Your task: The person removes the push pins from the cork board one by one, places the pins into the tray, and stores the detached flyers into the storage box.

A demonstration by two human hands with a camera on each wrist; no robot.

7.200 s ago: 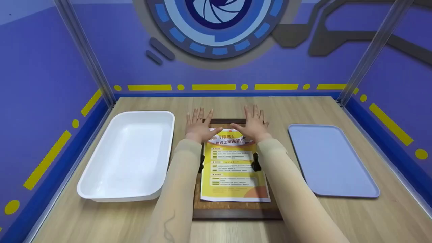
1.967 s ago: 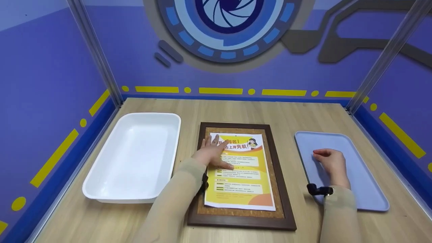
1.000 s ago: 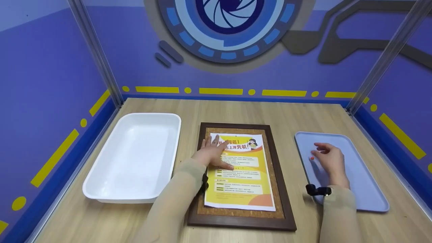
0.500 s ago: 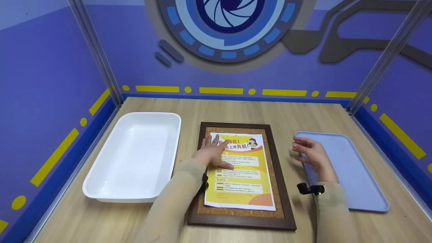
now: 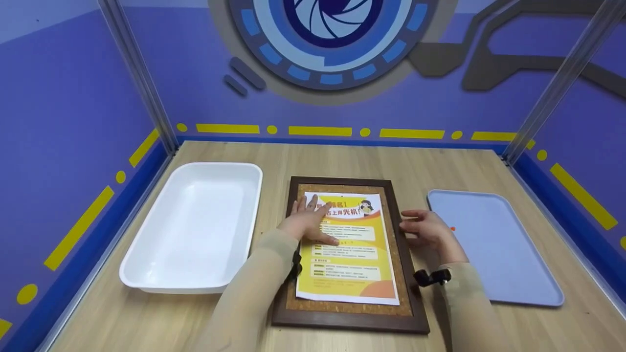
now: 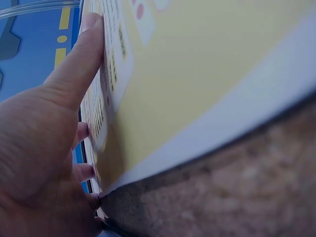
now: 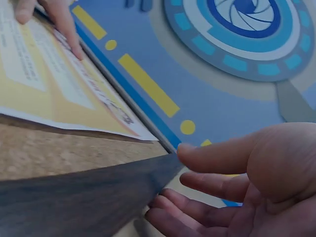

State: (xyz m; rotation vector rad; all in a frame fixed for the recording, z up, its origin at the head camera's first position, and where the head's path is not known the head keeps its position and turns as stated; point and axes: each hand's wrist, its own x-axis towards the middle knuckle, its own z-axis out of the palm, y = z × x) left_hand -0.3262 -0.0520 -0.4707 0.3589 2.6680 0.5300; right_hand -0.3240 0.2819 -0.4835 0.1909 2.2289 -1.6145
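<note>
A yellow-and-white printed flyer (image 5: 349, 288) lies on a cork board (image 5: 342, 307) with a dark brown frame (image 5: 347, 321). My left hand (image 5: 308, 225) rests on the flyer's upper left with fingers spread; its thumb (image 6: 81, 59) presses the paper in the left wrist view. Beside the frame's right edge is my right hand (image 5: 430, 232), fingers loosely bent and holding nothing. Its fingertips (image 7: 168, 200) are close to the frame's outer side in the right wrist view; contact is unclear. A tiny orange-red piece (image 5: 453, 228), too small to identify, sits on the blue-grey tray (image 5: 508, 264).
A deep white tub (image 5: 190, 230) stands left of the board. The wooden tabletop (image 5: 411, 161) is bounded by blue-purple panels (image 5: 171, 98) at the back and both sides.
Both hands lay over the board at first. Later my right hand pinched the red piece over the tray, released it there, and moved left to the frame's edge. My left hand stayed on the flyer recently.
</note>
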